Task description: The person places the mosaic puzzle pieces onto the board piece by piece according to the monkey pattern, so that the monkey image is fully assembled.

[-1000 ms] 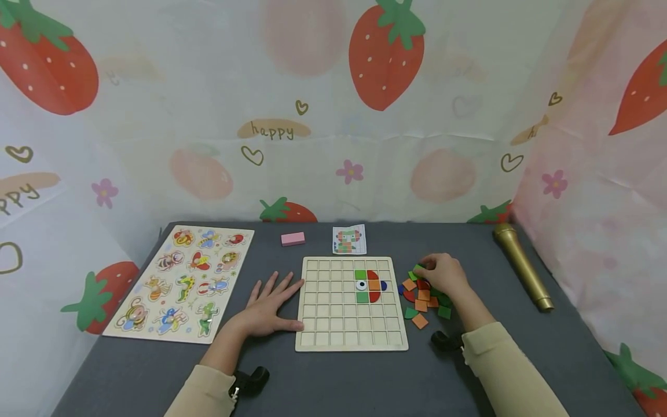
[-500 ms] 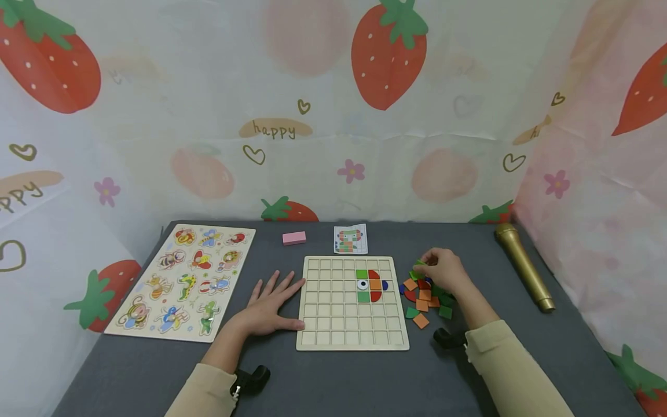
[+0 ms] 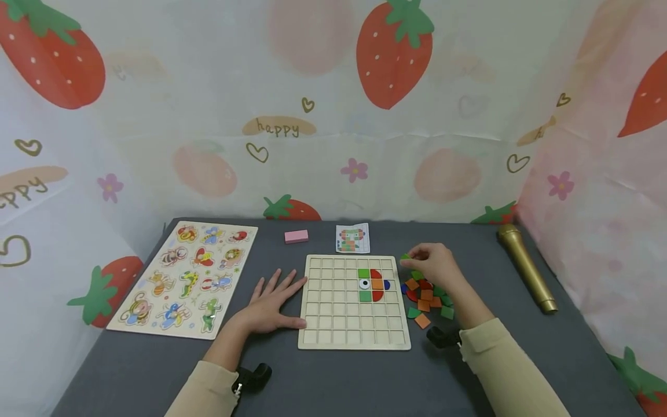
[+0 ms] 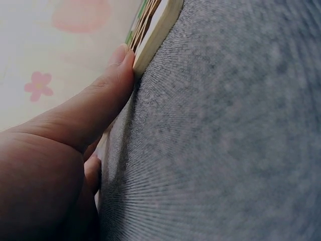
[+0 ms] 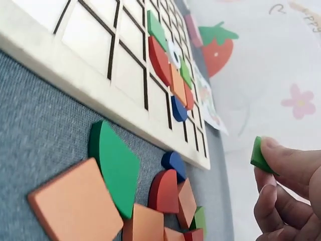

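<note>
A wooden grid board (image 3: 339, 328) lies on the dark tabletop. In its upper right cells sit green tiles (image 3: 363, 296), red quarter-round pieces (image 3: 377, 296), an orange tile (image 3: 377, 284), a blue half-round piece (image 3: 387, 285) and a white eye tile (image 3: 365, 284). My left hand (image 3: 268, 307) lies flat with fingers spread, its thumb and fingertips at the board's left edge. Between thumb and finger, my right hand (image 3: 435, 267) pinches a small green tile (image 5: 258, 154), held beyond the board's right edge near its far corner. Below that hand, several loose pieces (image 3: 424, 294) lie heaped.
Behind the board are a printed pattern card (image 3: 352, 238) and a pink block (image 3: 296, 237). An insect puzzle board (image 3: 182, 278) occupies the left side. A gold microphone-shaped object (image 3: 527, 269) lies far right. Strawberry-patterned cloth (image 3: 323, 69) hangs behind the table.
My right hand has lifted a green tile from the heap and shifted slightly left and away, toward the board's far right corner. The left hand stays at the board's edge.
</note>
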A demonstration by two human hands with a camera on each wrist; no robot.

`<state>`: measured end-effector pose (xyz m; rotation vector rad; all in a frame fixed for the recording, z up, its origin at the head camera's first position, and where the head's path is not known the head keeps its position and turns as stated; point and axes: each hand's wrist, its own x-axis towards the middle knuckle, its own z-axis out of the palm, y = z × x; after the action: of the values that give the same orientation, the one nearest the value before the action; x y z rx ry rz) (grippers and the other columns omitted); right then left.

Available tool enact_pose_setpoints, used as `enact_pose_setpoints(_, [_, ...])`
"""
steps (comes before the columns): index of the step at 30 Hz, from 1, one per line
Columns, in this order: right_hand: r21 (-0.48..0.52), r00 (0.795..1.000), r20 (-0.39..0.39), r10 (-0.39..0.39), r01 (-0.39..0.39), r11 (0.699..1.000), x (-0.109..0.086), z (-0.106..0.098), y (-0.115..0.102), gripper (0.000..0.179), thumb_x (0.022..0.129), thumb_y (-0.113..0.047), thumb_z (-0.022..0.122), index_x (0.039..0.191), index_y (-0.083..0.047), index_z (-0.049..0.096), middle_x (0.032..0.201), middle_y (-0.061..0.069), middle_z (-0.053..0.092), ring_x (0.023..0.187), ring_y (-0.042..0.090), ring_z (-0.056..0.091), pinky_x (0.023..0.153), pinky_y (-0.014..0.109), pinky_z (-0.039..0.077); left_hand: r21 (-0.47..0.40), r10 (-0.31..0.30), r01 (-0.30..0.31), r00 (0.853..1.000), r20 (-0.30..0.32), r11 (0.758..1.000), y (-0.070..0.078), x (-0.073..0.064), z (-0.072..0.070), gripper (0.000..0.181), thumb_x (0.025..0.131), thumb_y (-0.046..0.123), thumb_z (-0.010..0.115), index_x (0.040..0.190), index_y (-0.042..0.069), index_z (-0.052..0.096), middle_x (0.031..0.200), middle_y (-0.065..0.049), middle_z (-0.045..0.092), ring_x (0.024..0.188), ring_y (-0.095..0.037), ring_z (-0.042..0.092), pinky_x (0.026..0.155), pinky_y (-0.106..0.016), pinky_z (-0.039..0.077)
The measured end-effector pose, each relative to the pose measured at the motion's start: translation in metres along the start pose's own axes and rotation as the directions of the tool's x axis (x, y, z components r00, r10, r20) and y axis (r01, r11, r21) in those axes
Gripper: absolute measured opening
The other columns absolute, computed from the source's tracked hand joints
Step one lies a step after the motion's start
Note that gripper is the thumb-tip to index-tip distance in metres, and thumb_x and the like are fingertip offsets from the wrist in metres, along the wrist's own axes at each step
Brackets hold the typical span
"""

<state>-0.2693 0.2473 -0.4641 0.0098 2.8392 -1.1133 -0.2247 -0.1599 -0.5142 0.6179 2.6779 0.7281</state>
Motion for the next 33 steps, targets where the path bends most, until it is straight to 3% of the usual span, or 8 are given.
enact_pose_setpoints(8, [-0.003,0.993,0.08,-0.084,0.084,0.996,-0.003,0.004,-0.008,0.033,0.101,-0.03,0.064,0.125,-0.009,0.073,0.122,0.014,0.07,0.11,0.032,0.064,0.087,0.046,0.057,0.0,0.001,-0.001,1.0,-0.002,1.0,0.003,-0.001,0.0,0.101,0.081,0.064,0.075,0.162,0.029,0.027,0.171,-0.006,0.013,0.157,-0.038,-0.006,0.121,-0.065,-0.008])
enact_pose_setpoints(18, [0.077,0.99,0.028,-0.135,0.133,0.988,0.001,0.027,-0.022,0.019,0.093,-0.029,0.075,0.103,-0.013,0.077,0.092,0.006,0.074,0.086,0.021,0.065,0.074,0.036,0.054,0.01,-0.001,0.001,1.0,-0.005,1.0,0.001,-0.001,0.001,0.1,0.081,0.065,0.074,0.162,0.03,0.026,0.171,-0.005,0.013,0.157,-0.037,-0.006,0.121,-0.064,-0.008])
enact_pose_setpoints(25, [0.099,0.986,0.071,-0.148,0.141,0.985,0.005,0.045,-0.031,0.014,0.092,-0.029,0.076,0.097,-0.016,0.077,0.096,0.002,0.071,0.083,0.018,0.064,0.069,0.034,0.054,0.0,0.0,0.0,1.0,-0.001,1.0,0.002,-0.001,0.0,0.1,0.081,0.064,0.074,0.162,0.03,0.026,0.171,-0.005,0.013,0.157,-0.038,-0.006,0.121,-0.064,-0.009])
enact_pose_setpoints(33, [0.098,0.981,0.107,-0.16,0.149,0.984,0.011,0.064,-0.042,0.012,0.092,-0.028,0.077,0.095,-0.017,0.077,0.088,-0.001,0.071,0.076,0.018,0.064,0.065,0.031,0.052,0.016,-0.005,0.005,1.0,0.001,1.0,0.0,0.001,0.001,0.101,0.08,0.066,0.073,0.162,0.031,0.026,0.171,-0.004,0.012,0.157,-0.037,-0.006,0.121,-0.064,-0.009])
